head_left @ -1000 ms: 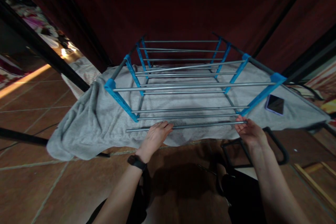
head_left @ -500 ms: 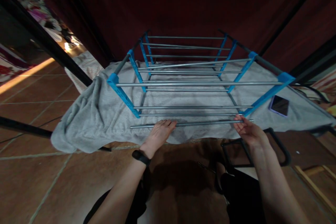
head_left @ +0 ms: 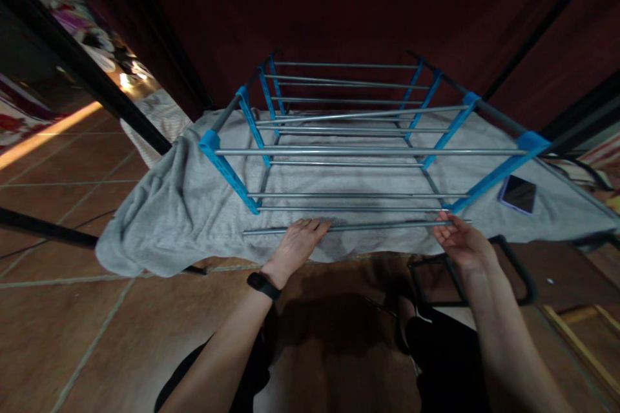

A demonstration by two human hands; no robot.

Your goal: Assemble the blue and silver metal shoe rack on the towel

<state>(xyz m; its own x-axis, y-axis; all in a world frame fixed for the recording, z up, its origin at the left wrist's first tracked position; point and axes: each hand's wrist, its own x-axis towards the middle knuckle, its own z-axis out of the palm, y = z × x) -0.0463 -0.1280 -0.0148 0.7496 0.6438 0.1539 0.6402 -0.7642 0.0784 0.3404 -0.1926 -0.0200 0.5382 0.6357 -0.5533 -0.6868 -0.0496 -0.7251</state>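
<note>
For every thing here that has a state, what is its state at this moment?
loose rod: lying along the blanket's near edge, not fitted into the rack.
left hand: open, flat on the loose rod.
right hand: closed on the loose rod's right end.
rack: lying on the blanket; one upper bar slanted.
phone: screen dark, face up.
blanket: spread on the floor, rumpled at left.

Grey blanket (head_left: 184, 206) spread over tiled floor (head_left: 72, 335), bunched at 9 o'clock. Dark phone (head_left: 518, 194) lying on it at 3 o'clock. Black tube frame (head_left: 513, 261) at 4, wooden strips (head_left: 581, 348) at 5. Dark red wall (head_left: 339, 6) at 12. Black bar (head_left: 87, 68) at 10, colourful clutter (head_left: 72, 19) behind.
</note>
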